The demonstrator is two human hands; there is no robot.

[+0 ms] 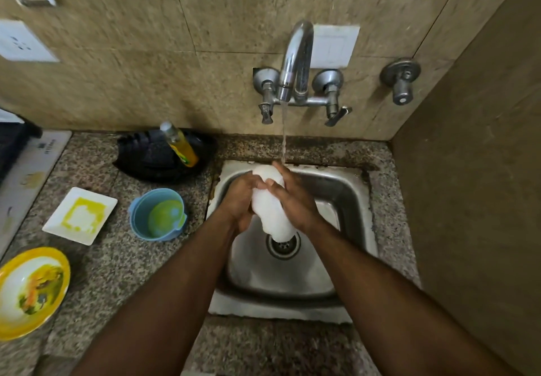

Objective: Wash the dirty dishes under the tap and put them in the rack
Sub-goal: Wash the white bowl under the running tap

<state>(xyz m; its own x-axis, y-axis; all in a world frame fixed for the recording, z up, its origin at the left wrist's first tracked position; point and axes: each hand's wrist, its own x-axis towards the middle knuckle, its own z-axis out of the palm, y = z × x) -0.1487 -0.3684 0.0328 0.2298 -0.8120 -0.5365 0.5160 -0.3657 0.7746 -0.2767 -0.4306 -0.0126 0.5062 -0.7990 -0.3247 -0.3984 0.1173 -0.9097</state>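
Left hand: the left hand (240, 200) curls round the left side of a white dish (270, 204), fingers wrapped onto its face, over the sink (355, 200).
Right hand: the right hand (292, 197) clasps the same dish from the right, fingertips lying across its upper part near the left hand's fingers.
White dish: held tilted on edge between both hands above the drain (283, 245); motion blur hides its exact form.
Tap: the tap (294, 62) on the wall runs, its thin stream (283, 135) falling onto the dish's top edge at the right fingertips.
Desk: the speckled stone desk (117, 258) carries the waiting dishes, all left of the sink.
Square plate: a white square plate (80, 215) smeared yellow lies flat, well left of the sink.
Blue cup: a blue cup (158, 214) with a green piece inside stands just beside the sink's left rim.
Yellow bowl: a yellow-rimmed bowl (30, 292) with food residue sits at the near left edge.
Soap bottle: a yellow soap bottle (180, 144) leans in a black tray (140, 159) against the wall.
Wall: a separate valve (401, 81) is mounted right of the tap.
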